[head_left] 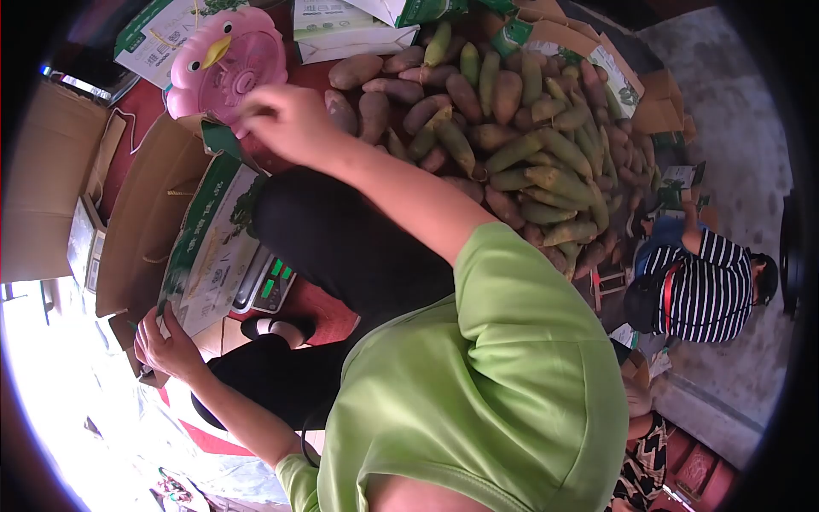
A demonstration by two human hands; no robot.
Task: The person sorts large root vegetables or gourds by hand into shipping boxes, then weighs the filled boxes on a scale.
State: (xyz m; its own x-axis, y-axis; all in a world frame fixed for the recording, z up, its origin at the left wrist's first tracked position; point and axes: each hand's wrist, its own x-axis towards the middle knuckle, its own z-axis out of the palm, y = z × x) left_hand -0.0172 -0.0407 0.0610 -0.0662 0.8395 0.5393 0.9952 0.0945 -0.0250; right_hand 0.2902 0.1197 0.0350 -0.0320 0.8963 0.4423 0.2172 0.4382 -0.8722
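An open cardboard carton (205,247) with a green-and-white printed side stands at my knees. At its near end, my left hand (171,346) has its thumb and fingers closed around the rim. My right hand (290,124) is above the carton's far corner, close to a pink plastic item (226,64) with a duck's face. Motion smears its fingers, and I cannot make out whether anything is between them. A scale (266,280) with lit green digits shows beside the carton, partly covered by it. The inside of the carton is mostly hidden from me.
A large heap of green and reddish-brown tubers (537,154) lies to my right. Printed boxes (354,34) lie behind it, and an opened carton (610,72) stands at its far edge. A person in a striped shirt (704,286) is beyond the heap.
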